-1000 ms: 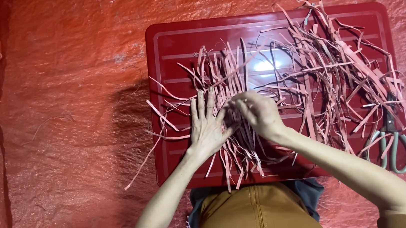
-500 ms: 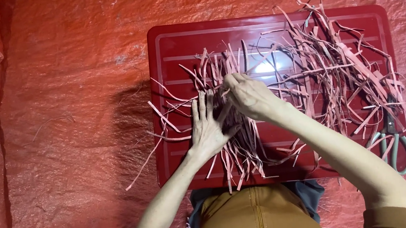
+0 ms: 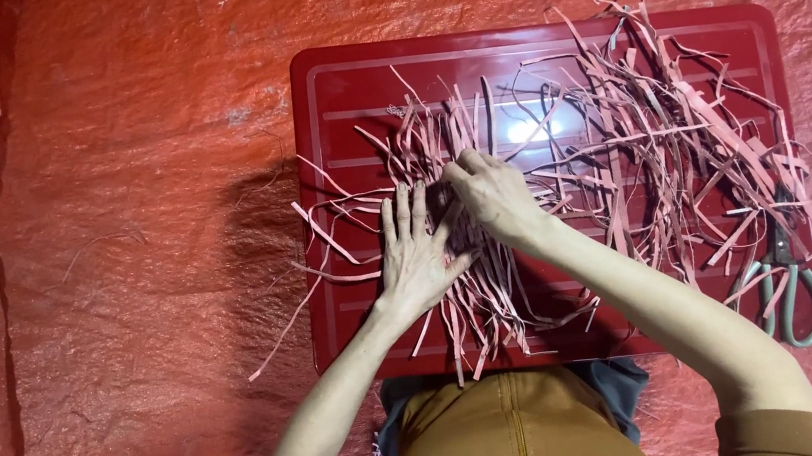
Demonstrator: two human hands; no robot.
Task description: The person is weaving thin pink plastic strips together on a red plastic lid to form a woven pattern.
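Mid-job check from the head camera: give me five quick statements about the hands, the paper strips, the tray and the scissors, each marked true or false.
1. The left hand lies flat, fingers spread, on the pink paper strips. True.
2. The right hand holds the scissors. False: the scissors lie untouched at the tray's right edge; the right hand pinches strips beside the left hand.
3. The strips lie on a dark red tray. True.
4. The scissors have red handles. False: the handles are grey-green.
5. All strips stay inside the tray. False: several hang over its left and right edges onto the red sheet.
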